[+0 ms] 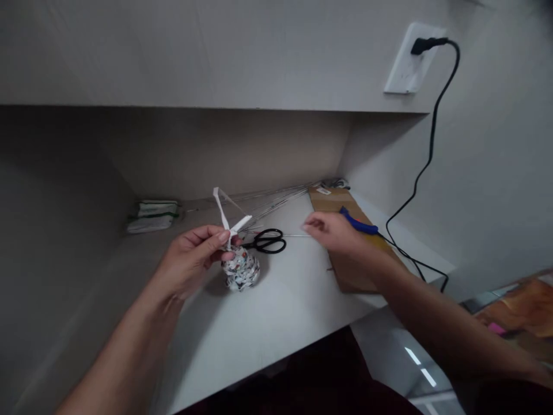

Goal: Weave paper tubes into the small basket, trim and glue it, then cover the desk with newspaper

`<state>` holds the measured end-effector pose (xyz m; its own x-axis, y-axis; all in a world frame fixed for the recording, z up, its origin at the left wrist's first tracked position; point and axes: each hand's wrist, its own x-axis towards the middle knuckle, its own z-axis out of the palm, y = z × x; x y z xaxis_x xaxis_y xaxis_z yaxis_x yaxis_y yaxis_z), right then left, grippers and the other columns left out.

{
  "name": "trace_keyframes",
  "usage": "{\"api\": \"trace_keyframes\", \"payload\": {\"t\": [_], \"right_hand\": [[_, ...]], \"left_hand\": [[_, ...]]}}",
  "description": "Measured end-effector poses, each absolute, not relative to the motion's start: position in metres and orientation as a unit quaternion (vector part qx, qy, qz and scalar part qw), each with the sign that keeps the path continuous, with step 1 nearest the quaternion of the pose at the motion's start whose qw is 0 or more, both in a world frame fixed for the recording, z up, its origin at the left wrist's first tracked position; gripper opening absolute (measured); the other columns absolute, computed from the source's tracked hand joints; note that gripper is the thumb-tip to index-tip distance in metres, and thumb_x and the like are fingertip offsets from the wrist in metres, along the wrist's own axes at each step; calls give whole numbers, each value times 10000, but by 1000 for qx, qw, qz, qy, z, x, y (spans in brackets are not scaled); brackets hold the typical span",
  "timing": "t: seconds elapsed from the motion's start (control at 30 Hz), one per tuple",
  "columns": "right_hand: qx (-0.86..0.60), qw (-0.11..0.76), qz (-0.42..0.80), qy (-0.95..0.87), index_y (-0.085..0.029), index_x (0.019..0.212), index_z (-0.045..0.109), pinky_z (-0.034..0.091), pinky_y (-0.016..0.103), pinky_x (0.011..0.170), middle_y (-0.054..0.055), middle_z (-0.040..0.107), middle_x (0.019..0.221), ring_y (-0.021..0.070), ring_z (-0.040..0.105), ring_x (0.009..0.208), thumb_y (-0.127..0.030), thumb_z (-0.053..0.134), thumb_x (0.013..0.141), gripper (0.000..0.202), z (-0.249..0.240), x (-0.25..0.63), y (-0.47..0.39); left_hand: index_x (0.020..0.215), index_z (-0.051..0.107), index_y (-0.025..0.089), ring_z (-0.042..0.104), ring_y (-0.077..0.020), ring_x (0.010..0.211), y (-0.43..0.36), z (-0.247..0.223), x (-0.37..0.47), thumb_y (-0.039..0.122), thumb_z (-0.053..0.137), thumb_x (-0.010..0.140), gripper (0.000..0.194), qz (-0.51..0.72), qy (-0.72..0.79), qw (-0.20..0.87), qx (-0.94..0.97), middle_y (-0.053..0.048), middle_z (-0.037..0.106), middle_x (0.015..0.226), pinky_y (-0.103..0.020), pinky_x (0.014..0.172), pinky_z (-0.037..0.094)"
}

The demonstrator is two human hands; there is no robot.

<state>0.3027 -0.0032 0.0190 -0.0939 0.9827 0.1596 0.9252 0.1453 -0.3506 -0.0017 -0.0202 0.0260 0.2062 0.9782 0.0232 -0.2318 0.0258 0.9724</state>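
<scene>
My left hand (203,251) pinches white folded paper strips (224,216) between thumb and fingers; they stick up and out at angles. Just below its fingertips is a small rounded woven piece (241,270), made of patterned paper strips in white with dark and coloured specks. Whether it hangs or stands on the table I cannot tell. To the right, above the cardboard's left edge, my right hand (330,230) is closed with thumb and fingers together; anything between them is too small to make out. Black-handled scissors (270,241) lie between the hands.
Thin rods (280,199) lie along the back of the white table (276,305). A cardboard piece (356,268) bears a blue-handled tool (360,223), with a black cord (433,132) running up to a wall outlet (408,69). A white-and-green packet (154,216) sits at the left. An overhanging panel (216,57) is above.
</scene>
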Motion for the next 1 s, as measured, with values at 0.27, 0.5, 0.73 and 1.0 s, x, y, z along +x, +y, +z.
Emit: {"api": "trace_keyframes", "payload": {"t": [0.27, 0.5, 0.73, 1.0], "right_hand": [[-794, 83, -23, -602, -138, 1145, 655, 427, 418, 856, 200, 675, 1097, 359, 609, 1044, -107, 625, 660, 487, -15, 421, 10], [-789, 183, -16, -586, -94, 1167, 622, 431, 353, 772, 191, 673, 1003, 304, 619, 938, -316, 503, 865, 393, 4, 413, -2], [-626, 374, 374, -573, -165, 945, 692, 472, 277, 610, 56, 674, 765, 162, 607, 661, -589, 604, 815, 452, 38, 340, -70], [-545, 373, 361, -658, -183, 703, 667, 502, 287, 564, 79, 682, 813, 157, 596, 658, -536, 596, 838, 385, 50, 263, -105]], "left_hand": [[778, 684, 128, 627, -82, 580, -18, 19, 1, 358, 789, 727, 258, 475, 378, 627, 488, -52, 712, 743, -143, 527, 514], [779, 686, 127, 655, -106, 634, -14, 19, 0, 336, 818, 688, 264, 496, 369, 639, 458, -47, 702, 737, -139, 513, 510], [791, 702, 113, 681, -121, 665, -18, 17, 5, 334, 817, 687, 269, 489, 367, 647, 455, -61, 715, 737, -167, 580, 553], [806, 702, 108, 696, -129, 702, -22, 18, 8, 316, 783, 735, 234, 468, 337, 657, 485, -60, 721, 759, -191, 631, 560]]}}
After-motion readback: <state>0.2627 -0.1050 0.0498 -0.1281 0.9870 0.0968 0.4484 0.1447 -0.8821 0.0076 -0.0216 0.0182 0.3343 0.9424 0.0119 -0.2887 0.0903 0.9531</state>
